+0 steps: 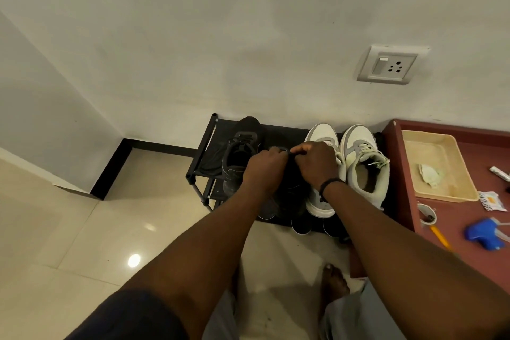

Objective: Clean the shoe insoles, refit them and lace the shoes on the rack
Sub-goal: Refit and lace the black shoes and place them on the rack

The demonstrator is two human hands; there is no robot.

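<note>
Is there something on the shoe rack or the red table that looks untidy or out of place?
Mostly tidy. A crumpled cloth or tissue lies in the beige tray on the red table, and the right white shoe has loose, untied laces. Nothing looks spilled or broken.

Black rack (202, 146) bearing four shoes (367, 163)
</note>
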